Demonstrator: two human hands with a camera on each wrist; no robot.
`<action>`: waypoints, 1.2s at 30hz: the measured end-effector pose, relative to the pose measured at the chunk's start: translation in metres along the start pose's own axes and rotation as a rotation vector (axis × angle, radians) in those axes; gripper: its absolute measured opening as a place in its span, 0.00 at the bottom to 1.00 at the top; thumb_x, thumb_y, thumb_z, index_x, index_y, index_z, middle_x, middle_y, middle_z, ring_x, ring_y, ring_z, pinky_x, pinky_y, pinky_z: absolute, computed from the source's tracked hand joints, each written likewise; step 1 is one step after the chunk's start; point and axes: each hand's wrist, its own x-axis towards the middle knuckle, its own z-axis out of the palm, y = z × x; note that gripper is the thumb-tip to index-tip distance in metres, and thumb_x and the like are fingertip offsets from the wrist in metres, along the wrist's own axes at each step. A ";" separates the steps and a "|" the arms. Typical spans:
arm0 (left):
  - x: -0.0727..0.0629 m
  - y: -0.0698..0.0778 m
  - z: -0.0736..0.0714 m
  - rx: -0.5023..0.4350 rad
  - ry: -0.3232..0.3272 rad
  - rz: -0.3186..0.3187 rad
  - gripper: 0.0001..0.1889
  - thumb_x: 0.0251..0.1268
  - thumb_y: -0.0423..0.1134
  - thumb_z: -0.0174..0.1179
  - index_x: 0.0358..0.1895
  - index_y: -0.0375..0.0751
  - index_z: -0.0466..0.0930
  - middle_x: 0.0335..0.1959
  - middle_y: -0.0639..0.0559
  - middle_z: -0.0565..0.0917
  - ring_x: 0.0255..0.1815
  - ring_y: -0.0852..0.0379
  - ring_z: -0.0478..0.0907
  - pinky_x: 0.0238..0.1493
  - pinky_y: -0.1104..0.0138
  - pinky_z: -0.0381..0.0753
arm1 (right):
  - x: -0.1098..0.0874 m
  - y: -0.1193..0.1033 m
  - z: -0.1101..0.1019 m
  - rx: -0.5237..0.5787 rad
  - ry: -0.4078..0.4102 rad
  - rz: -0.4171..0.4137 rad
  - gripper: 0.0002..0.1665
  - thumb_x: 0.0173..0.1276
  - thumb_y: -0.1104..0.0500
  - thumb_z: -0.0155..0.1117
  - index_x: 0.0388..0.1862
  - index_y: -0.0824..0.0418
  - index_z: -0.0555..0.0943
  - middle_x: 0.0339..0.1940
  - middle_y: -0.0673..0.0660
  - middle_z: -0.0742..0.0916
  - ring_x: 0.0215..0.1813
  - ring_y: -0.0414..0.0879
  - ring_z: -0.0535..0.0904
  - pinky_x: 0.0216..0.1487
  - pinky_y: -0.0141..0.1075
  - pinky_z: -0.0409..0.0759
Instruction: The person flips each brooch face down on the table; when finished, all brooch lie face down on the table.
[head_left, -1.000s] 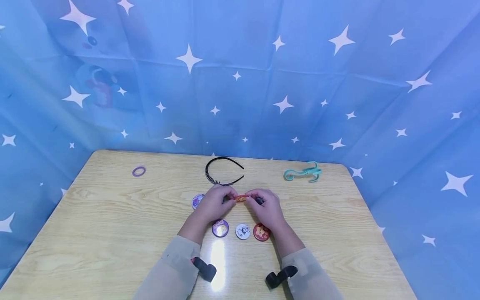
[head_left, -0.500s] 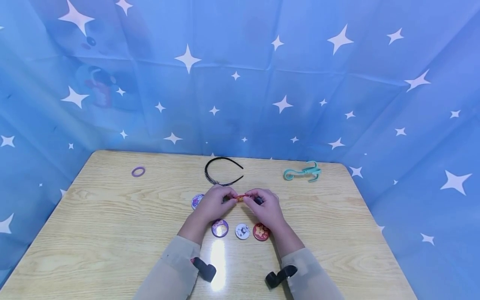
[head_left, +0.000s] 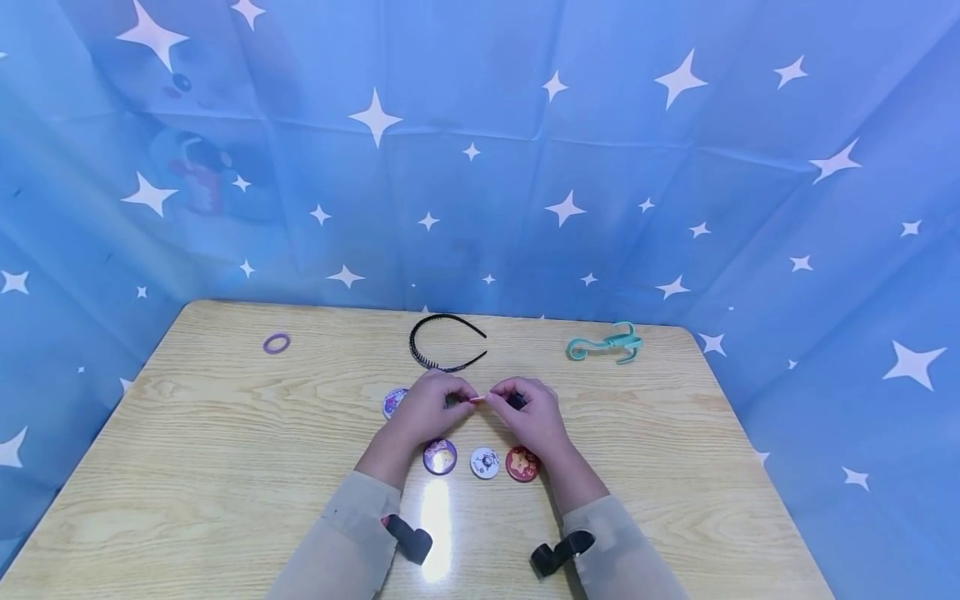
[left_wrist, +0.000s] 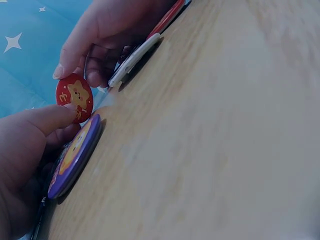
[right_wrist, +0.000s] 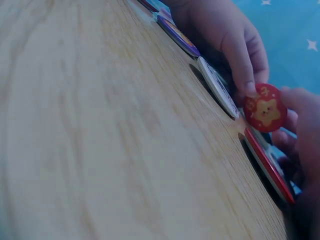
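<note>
Red badge (right_wrist: 265, 110) is up off the desk (head_left: 225, 467), beyond the white badge (head_left: 485, 462), edges pinched by your left grip (head_left: 430, 406) and right grip (head_left: 534, 414). Uneven pressure could flip it loose, likely dropping it near the white one.

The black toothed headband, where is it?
In the head view, the black toothed headband lies far back on the wooden table, beyond the left hand, right of the purple ring.

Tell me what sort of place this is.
Probably an indoor tabletop recording spot, though little beyond it shows: a blue star-patterned curtain hangs behind a wood-grain table, and a black device sits on the left sleeve.
</note>
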 end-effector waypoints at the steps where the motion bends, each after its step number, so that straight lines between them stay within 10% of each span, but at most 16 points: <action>1: 0.000 0.000 0.000 -0.004 0.001 0.000 0.05 0.67 0.41 0.75 0.44 0.55 0.91 0.42 0.64 0.87 0.53 0.56 0.78 0.62 0.55 0.77 | 0.000 0.000 0.000 -0.003 0.001 -0.007 0.06 0.71 0.48 0.77 0.40 0.46 0.90 0.43 0.45 0.89 0.53 0.47 0.80 0.73 0.54 0.60; 36: -0.001 0.004 -0.003 0.019 -0.021 0.006 0.15 0.58 0.40 0.81 0.48 0.51 0.90 0.44 0.61 0.87 0.51 0.54 0.76 0.58 0.56 0.78 | -0.001 0.002 0.000 -0.186 -0.078 -0.106 0.20 0.55 0.48 0.89 0.44 0.46 0.91 0.47 0.42 0.90 0.58 0.47 0.78 0.70 0.57 0.58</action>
